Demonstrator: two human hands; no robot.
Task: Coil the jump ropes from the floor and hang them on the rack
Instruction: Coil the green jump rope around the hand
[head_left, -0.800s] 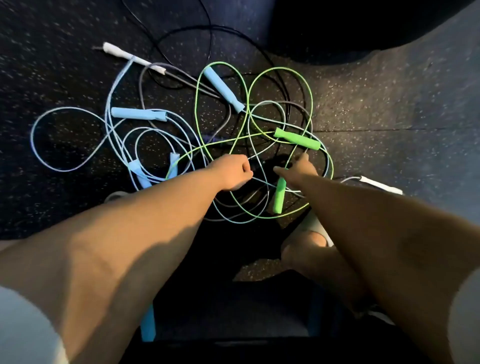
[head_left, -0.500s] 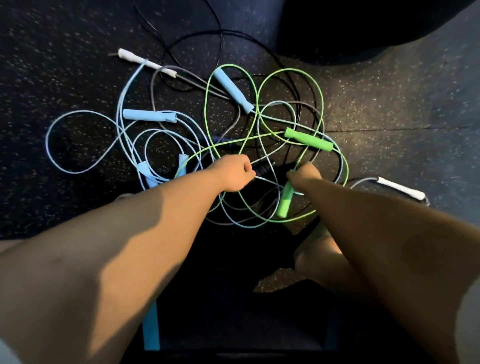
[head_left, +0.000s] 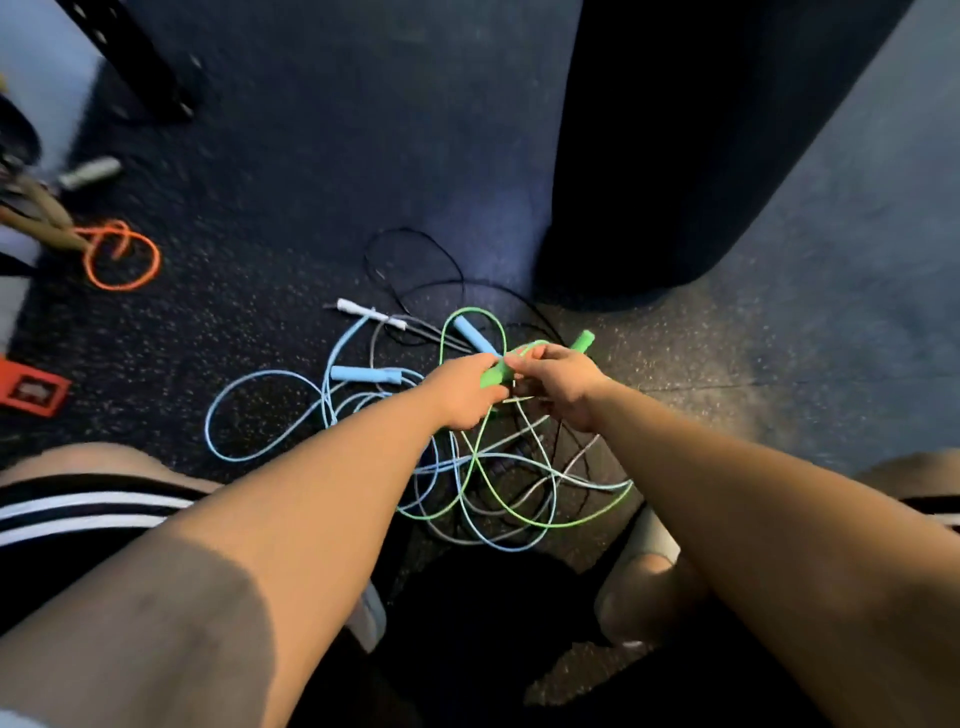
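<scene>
Gripping green handle (head_left: 492, 375), left hand (head_left: 460, 392)

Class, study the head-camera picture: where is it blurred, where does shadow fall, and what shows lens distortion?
Head view: blur smears the orange cord and grey handle at the left edge; the left hand and right hand gripping the green rope look sharper; a hard-edged shadow crosses the left forearm; both forearms swell toward the lower corners, a wide-angle effect.

Over tangled light-blue jump ropes (head_left: 363, 374) on the dark speckled rubber floor (head_left: 260, 322), the left hand (head_left: 462, 392) grips a green foam handle (head_left: 494, 372) of the lime-green jump rope (head_left: 583, 340); the right hand (head_left: 563, 387) pinches that rope alongside.
</scene>
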